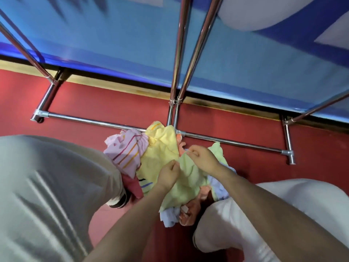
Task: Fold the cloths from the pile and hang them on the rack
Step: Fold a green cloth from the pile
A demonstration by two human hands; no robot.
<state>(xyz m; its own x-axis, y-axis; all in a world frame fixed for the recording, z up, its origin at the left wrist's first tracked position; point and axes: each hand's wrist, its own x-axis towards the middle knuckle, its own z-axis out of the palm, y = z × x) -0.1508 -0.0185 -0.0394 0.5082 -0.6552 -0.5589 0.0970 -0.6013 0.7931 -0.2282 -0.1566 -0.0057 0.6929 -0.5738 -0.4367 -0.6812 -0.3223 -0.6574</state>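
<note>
The pale green cloth [188, 178] is lying on top of the pile [166, 167] on the red floor [94, 103], directly under both hands. The left hand [168, 173] is pinching the cloth's near-left edge, fingers curled tight on the fabric, so this grip is clamped on the cloth. The right hand [203, 157] is pinching the far edge just beyond and to the right of the left grip, thumb and forefinger closed on a fold, also clamped on the cloth. The cloth is stretching between the two grips and trailing toward the person below them.

Both forearms are reaching down and forward from the bottom of the view, bare, converging over the pile; the hands are sitting close together, the right one slightly farther out.

The cloth is looking soft, terry-like, crumpled and unfolded. To the left of the grips a yellow cloth [162, 144] and a pink striped cloth [126, 150] are bunching up; below the grips a light blue cloth [170, 216] and an orange cloth [190, 210] are peeking out. Beyond the grips the rack [98, 121] of chrome tubes is standing on the floor, its low bar touching the pile's far side. The person's knees in light trousers [47, 186] are flanking the pile.
</note>
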